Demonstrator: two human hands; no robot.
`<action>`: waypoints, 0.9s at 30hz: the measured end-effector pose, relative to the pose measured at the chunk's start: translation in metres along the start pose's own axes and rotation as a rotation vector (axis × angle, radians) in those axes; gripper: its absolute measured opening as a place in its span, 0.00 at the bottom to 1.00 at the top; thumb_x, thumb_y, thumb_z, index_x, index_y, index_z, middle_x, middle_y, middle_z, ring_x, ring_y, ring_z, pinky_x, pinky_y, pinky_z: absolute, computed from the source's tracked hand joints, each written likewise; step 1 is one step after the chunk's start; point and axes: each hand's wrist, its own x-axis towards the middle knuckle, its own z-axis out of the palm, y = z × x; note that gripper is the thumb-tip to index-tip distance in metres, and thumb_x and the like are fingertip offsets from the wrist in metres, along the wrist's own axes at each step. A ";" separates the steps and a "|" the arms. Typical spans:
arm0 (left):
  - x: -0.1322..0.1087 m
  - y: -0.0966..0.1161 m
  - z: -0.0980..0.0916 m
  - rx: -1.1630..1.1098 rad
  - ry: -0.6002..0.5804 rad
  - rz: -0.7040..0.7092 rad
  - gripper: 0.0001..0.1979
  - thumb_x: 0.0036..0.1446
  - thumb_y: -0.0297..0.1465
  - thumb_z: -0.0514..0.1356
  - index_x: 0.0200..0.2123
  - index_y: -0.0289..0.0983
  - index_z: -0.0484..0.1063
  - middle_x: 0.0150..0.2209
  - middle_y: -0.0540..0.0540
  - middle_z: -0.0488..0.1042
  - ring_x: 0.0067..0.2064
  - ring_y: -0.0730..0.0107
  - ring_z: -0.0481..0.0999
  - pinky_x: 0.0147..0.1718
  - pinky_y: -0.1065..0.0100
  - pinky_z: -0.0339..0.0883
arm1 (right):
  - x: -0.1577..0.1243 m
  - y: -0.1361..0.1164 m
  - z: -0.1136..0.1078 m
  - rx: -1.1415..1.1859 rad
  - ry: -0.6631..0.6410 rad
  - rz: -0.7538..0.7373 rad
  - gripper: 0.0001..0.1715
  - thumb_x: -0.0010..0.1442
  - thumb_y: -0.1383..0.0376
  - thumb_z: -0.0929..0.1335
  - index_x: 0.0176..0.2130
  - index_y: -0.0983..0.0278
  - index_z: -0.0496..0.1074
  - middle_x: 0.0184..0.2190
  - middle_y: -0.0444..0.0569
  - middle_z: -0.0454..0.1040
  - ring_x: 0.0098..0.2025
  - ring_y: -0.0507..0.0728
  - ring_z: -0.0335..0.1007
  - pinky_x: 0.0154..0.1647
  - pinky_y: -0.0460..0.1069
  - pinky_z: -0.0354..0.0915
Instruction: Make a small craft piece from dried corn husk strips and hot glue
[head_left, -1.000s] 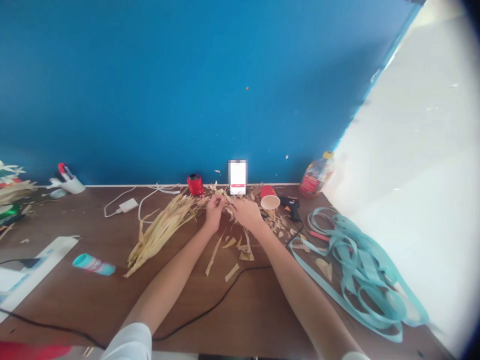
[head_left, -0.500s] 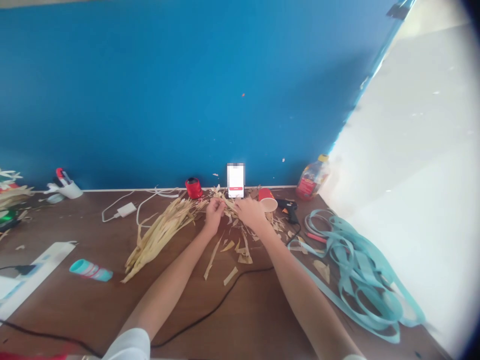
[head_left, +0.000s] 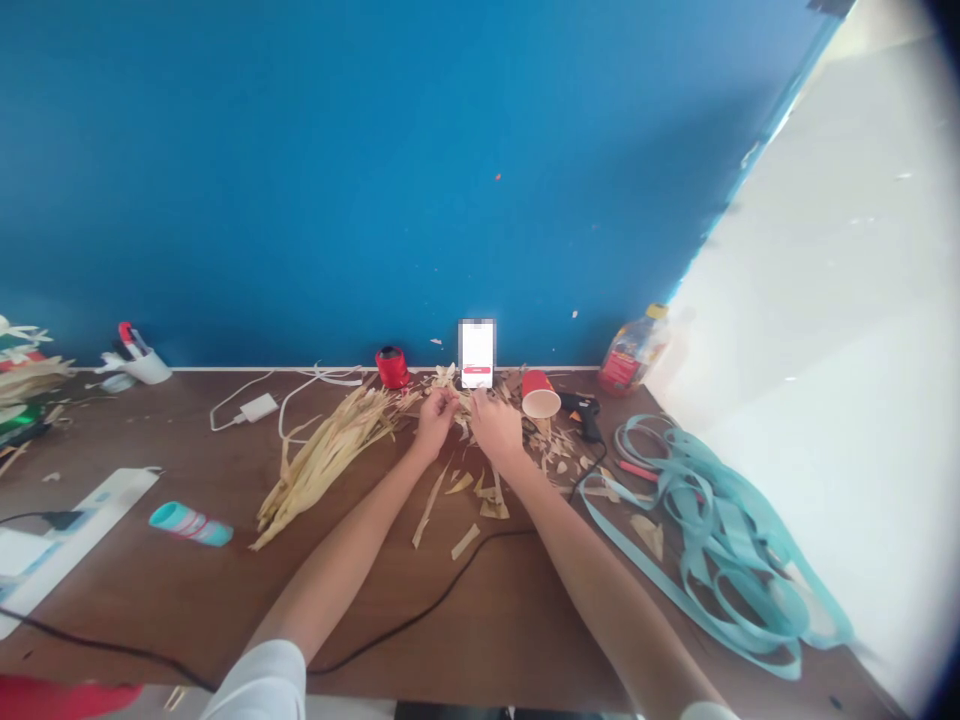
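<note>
Holds left hand (head_left: 436, 415) and right hand (head_left: 495, 425) curled close together at pale, dry, husk-like strips (head_left: 463, 408), before upright white-screened phone (head_left: 478, 350), rear of brown wooden bench (head_left: 442, 630) — cannot tell whether grasping or merely touching.

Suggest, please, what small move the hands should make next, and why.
Perhaps ease the right hand slightly toward the left hand, so both could work one piece: they sit close together among dry scraps, with a narrow gap between them. What either hand grips is too small to tell.
</note>
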 end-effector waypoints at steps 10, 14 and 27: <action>-0.002 0.000 0.002 -0.014 0.049 0.004 0.19 0.50 0.43 0.65 0.35 0.35 0.66 0.27 0.50 0.69 0.21 0.82 0.59 0.19 0.75 0.51 | 0.012 0.023 -0.026 0.025 0.016 -0.168 0.17 0.66 0.65 0.57 0.38 0.64 0.73 0.38 0.54 0.75 0.43 0.58 0.69 0.42 0.49 0.56; -0.001 -0.001 0.003 0.008 0.031 -0.015 0.19 0.49 0.44 0.65 0.34 0.35 0.65 0.26 0.51 0.69 0.20 0.82 0.59 0.17 0.76 0.50 | 0.012 0.025 -0.026 0.032 0.025 -0.145 0.18 0.66 0.65 0.56 0.39 0.65 0.73 0.41 0.55 0.73 0.43 0.58 0.68 0.40 0.48 0.56; -0.002 0.002 0.003 -0.025 0.039 -0.067 0.20 0.46 0.42 0.67 0.34 0.34 0.66 0.26 0.51 0.69 0.22 0.81 0.62 0.18 0.76 0.51 | 0.009 0.016 -0.006 0.297 0.139 0.030 0.15 0.65 0.66 0.58 0.35 0.65 0.71 0.36 0.52 0.73 0.34 0.54 0.68 0.31 0.46 0.54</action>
